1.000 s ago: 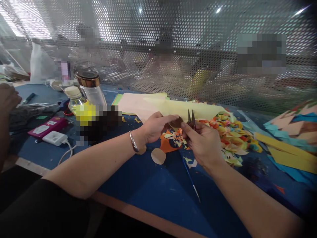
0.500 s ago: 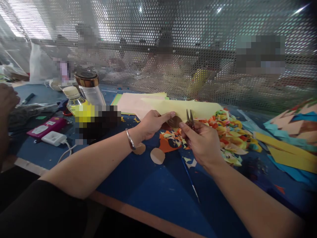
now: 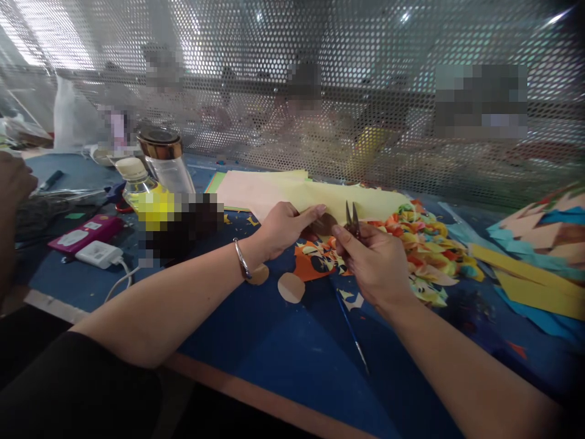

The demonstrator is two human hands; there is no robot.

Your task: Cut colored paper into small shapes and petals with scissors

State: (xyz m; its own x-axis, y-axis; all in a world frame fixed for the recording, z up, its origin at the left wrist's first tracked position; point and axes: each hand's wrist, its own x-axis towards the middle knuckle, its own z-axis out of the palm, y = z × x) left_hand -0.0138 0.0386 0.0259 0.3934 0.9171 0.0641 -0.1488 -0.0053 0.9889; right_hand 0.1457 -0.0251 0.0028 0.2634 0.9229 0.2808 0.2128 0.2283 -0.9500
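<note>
My left hand (image 3: 282,228) pinches a small round brown paper piece (image 3: 323,224) between thumb and fingers. A silver bracelet sits on that wrist. Just right of it, my right hand (image 3: 372,263) is closed around small scissors (image 3: 352,218), whose blades point up with a narrow gap next to the brown piece. Both hands hover above an orange cut-out sheet (image 3: 309,263) on the blue table (image 3: 283,341). Two round tan paper discs (image 3: 291,287) lie below my left wrist.
A heap of colourful paper scraps (image 3: 425,250) lies right of my hands, yellow and pink sheets (image 3: 283,190) behind them. A thin pen (image 3: 353,334) lies near my right wrist. Bottles (image 3: 167,160), a pink device and a white charger (image 3: 98,253) stand left. Another person's hand (image 3: 13,183) is far left.
Almost nothing has moved. My left hand has shifted slightly with the brown piece, and the scissors stay beside it.
</note>
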